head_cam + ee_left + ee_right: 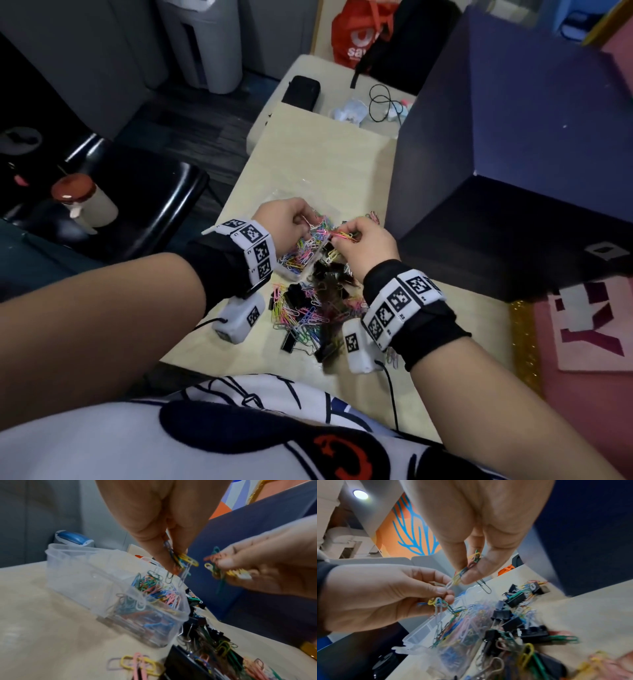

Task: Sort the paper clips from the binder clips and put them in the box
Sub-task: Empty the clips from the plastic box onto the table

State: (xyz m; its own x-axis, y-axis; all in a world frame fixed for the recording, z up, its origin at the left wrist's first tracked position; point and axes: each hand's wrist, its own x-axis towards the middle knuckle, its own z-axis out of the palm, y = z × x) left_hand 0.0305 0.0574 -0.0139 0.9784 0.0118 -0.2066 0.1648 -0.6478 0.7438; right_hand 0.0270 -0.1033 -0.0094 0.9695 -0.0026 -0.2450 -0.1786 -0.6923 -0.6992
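A clear plastic box (72,574) (291,272) (419,634) on the pale table holds a mass of coloured paper clips (154,588). Just above it my left hand (291,219) (173,561) (443,592) pinches a small bunch of coloured paper clips (185,559). Close to its right, my right hand (352,236) (467,573) (223,563) pinches another tangled bunch of paper clips (471,562). Nearer me lies a mixed pile of black binder clips (329,291) (513,623) and loose paper clips (301,315).
A large dark blue box (513,154) stands open at the right, close to my right hand. At the table's far end lie a black pouch (301,90) and a black cable (383,102). A black stool with a jar (82,202) stands to the left.
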